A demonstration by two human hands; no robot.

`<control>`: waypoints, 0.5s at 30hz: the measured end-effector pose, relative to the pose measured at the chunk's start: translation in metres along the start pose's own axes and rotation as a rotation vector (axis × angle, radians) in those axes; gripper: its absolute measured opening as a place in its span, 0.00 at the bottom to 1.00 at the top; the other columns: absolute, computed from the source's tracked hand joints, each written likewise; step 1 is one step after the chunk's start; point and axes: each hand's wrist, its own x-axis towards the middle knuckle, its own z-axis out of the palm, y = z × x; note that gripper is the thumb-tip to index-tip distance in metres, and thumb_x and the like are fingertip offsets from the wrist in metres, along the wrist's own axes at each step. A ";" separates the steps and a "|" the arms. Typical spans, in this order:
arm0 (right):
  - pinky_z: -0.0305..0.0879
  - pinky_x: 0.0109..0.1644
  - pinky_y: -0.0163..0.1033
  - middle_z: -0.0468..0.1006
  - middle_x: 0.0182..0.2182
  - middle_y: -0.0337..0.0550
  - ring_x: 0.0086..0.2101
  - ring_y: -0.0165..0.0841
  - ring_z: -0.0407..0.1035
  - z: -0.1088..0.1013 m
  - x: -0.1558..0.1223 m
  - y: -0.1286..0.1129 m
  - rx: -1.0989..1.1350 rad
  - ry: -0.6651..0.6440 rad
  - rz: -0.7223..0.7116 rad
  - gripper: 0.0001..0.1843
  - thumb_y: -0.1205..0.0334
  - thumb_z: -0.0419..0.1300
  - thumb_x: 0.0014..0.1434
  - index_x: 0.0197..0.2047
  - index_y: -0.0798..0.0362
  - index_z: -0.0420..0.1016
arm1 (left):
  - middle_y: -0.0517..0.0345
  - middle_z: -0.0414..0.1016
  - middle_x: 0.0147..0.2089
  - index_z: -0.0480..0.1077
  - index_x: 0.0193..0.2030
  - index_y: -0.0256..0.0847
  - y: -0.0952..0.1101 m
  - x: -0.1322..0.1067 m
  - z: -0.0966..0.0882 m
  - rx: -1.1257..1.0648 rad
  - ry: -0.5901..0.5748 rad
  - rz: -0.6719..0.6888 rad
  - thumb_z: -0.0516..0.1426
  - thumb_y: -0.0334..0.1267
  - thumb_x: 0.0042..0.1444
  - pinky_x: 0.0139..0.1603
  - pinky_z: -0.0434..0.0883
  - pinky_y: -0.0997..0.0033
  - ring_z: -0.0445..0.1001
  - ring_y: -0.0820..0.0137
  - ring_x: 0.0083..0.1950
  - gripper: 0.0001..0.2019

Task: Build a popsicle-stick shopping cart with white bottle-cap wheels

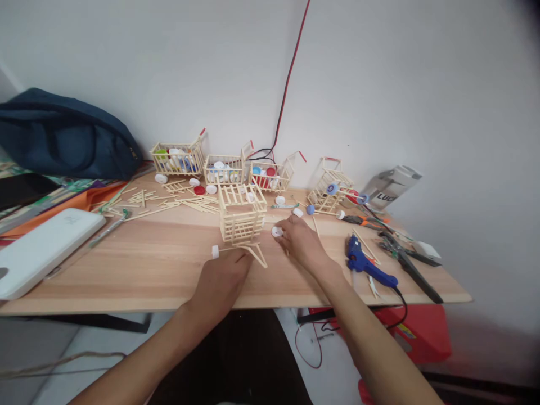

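Observation:
A small cart made of thin wooden sticks (241, 216) stands tipped up on the table in front of me. My left hand (223, 279) is closed at its near lower side, gripping the cart by the sticks there; the fingertips are partly hidden. A white cap wheel (215, 251) sits on a stick end just beyond that hand. To the right of the cart, my right hand (300, 239) pinches a white bottle cap (277, 231) between thumb and fingers. Another white cap (297, 212) lies right behind the knuckles.
Finished-looking stick carts (179, 158) filled with caps line the wall. Loose sticks (198, 203) lie behind the left side. At right are a blue glue gun (367, 263), pliers (409, 267) and a carton (390, 188). A white power bank (48, 250) and blue bag (67, 138) occupy the left.

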 end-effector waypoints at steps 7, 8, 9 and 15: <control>0.65 0.41 0.39 0.77 0.41 0.45 0.37 0.33 0.70 -0.011 -0.012 0.013 0.868 -0.053 0.084 0.16 0.50 0.62 0.59 0.45 0.51 0.74 | 0.51 0.77 0.49 0.72 0.50 0.40 -0.001 0.000 0.001 -0.022 0.023 0.000 0.50 0.28 0.65 0.45 0.73 0.70 0.77 0.65 0.49 0.13; 0.66 0.40 0.38 0.78 0.42 0.45 0.37 0.32 0.71 -0.014 -0.016 0.013 1.063 -0.093 0.110 0.18 0.48 0.63 0.58 0.47 0.50 0.74 | 0.51 0.77 0.49 0.72 0.50 0.40 -0.001 0.000 0.001 -0.016 0.017 -0.002 0.50 0.28 0.65 0.45 0.73 0.69 0.77 0.65 0.49 0.13; 0.66 0.40 0.37 0.79 0.43 0.46 0.38 0.32 0.72 -0.017 -0.020 0.012 1.228 -0.122 0.138 0.21 0.46 0.65 0.56 0.47 0.49 0.75 | 0.51 0.77 0.50 0.72 0.50 0.40 -0.001 0.000 0.001 -0.011 0.010 -0.003 0.49 0.28 0.65 0.45 0.73 0.68 0.78 0.64 0.49 0.13; 0.67 0.36 0.35 0.81 0.45 0.47 0.38 0.32 0.74 -0.021 -0.033 0.000 1.538 -0.152 0.240 0.27 0.49 0.72 0.49 0.51 0.46 0.78 | 0.52 0.78 0.47 0.72 0.48 0.39 -0.001 0.000 0.002 0.019 0.020 -0.004 0.49 0.29 0.66 0.39 0.71 0.70 0.78 0.64 0.46 0.12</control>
